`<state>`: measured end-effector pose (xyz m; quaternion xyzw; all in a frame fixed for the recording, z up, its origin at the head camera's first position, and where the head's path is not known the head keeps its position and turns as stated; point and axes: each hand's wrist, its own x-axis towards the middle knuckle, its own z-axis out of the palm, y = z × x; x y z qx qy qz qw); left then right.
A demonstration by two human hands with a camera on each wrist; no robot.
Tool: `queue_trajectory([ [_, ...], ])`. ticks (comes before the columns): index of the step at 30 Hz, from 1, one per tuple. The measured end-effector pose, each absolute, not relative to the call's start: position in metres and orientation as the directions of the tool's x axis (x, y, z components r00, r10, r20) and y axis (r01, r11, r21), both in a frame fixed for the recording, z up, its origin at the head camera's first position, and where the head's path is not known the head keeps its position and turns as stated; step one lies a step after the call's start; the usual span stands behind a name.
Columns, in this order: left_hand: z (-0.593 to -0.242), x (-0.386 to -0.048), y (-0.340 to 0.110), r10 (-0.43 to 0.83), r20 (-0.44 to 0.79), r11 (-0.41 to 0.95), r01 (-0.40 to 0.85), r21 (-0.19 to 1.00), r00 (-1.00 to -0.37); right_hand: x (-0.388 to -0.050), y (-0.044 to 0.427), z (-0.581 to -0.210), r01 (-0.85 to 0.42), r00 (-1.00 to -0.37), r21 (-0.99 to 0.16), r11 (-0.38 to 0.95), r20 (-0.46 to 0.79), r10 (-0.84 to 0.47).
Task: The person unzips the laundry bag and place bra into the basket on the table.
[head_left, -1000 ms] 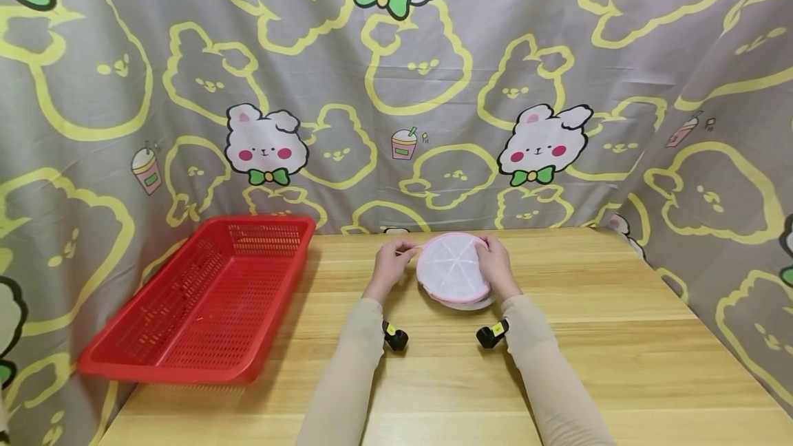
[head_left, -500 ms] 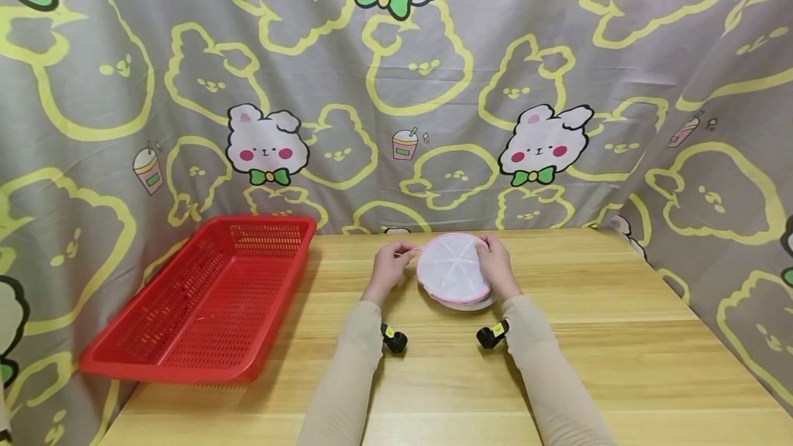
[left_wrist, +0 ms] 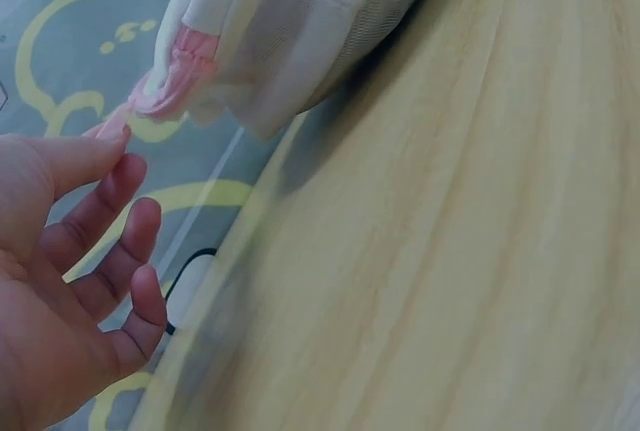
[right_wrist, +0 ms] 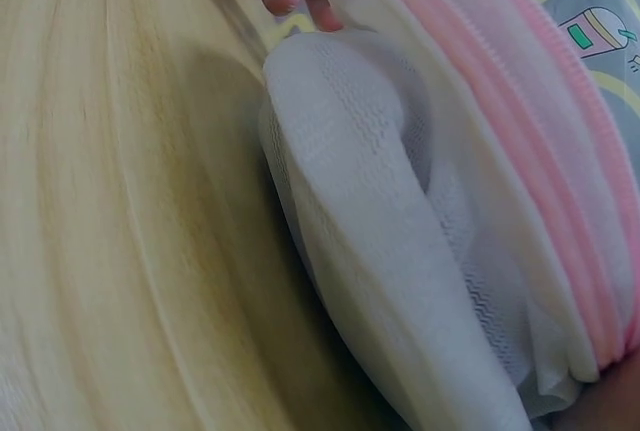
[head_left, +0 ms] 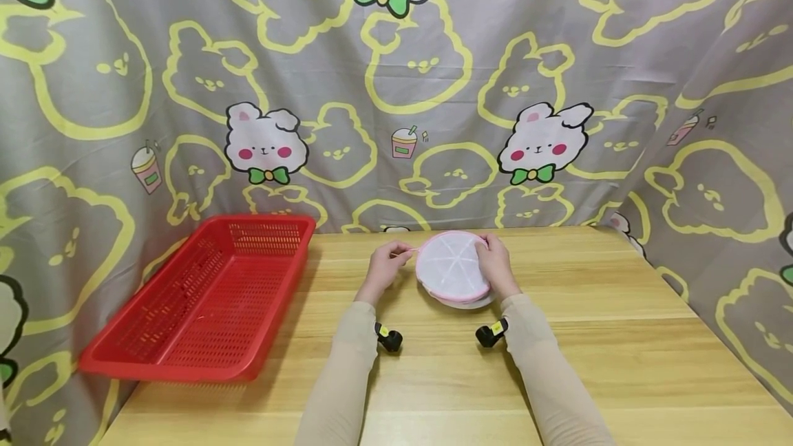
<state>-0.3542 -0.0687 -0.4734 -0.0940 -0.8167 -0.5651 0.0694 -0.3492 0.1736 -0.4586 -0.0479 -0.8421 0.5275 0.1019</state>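
A round white mesh bag with pink trim is held tilted above the wooden table. The right hand grips its right rim, thumb over the white top; in the right wrist view only a bit of that hand shows at the lower right corner. At the bag's left, the left hand pinches a thin pink pull or cord. The left wrist view shows the left hand with thumb and index finger on the pink strip, the other fingers loosely bent. Folded mesh sides hang under the pink rim in the right wrist view.
A red plastic basket with slotted walls stands at the left of the wooden table. A grey patterned curtain rises behind and along the sides. Small black cameras are strapped at both wrists.
The left hand and forearm have shifted slightly left, still pinching the pink pull. The right hand and the bag have barely moved.
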Motion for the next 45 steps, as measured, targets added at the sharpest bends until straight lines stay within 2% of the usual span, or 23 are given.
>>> queue_trajectory([
  [33, -0.472, -0.351, -0.092, 0.274, 0.174, 0.301, 0.256, 0.919, -0.946, -0.346, 0.172, -0.457, -0.014, -0.975, -0.907, 0.420, 0.105, 0.194],
  [45, -0.473, -0.353, -0.093, 0.258, 0.170, 0.287, 0.244, 0.927, -0.951, -0.347, 0.172, -0.456, 0.000, -0.978, -0.906, 0.424, 0.088, 0.189],
])
